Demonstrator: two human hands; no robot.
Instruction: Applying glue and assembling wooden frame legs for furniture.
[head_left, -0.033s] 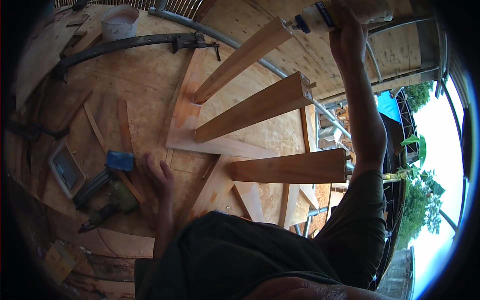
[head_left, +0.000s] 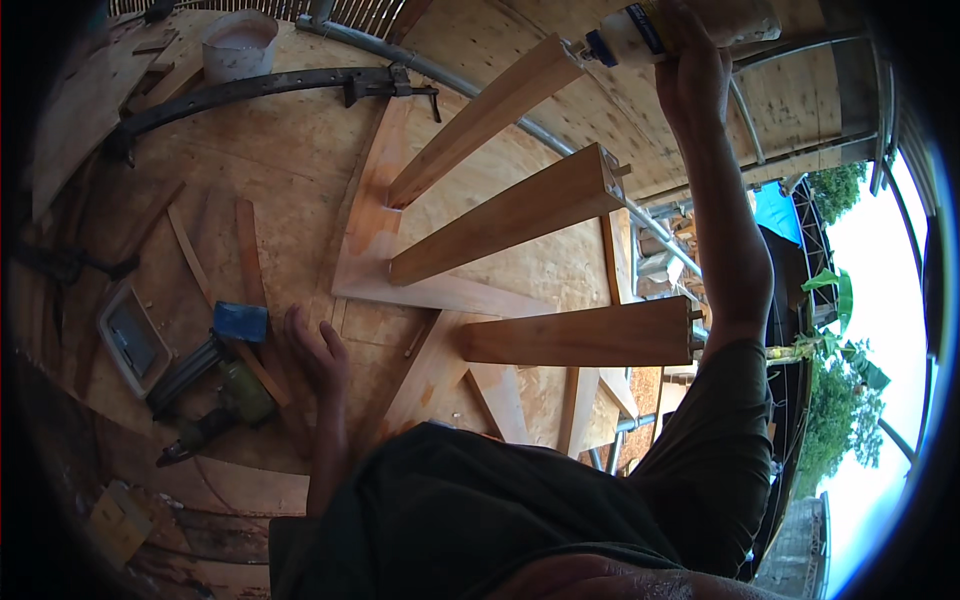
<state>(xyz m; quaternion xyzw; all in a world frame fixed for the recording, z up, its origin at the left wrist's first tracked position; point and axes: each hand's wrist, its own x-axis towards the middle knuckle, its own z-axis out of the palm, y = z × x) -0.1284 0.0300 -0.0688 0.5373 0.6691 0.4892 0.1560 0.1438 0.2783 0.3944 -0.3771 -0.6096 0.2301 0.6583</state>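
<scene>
My right hand is raised at the top right, wrapped round a pale squeeze bottle with a dark cap. The bottle is tipped sideways, its nozzle at the peg end of the farthest tapered wooden leg; whether anything flows out I cannot tell. A second leg and a third leg also stand up from flat wooden frame pieces, with small pegs at their tops. Lower left, my left hand hangs over the workbench, fingers apart and holding nothing, beside a blue block and thin wood strips.
A green nail gun and a pale tray lie left on the plywood bench. Behind them are a long bar clamp and a white bucket. A metal pipe runs past the bench's far edge.
</scene>
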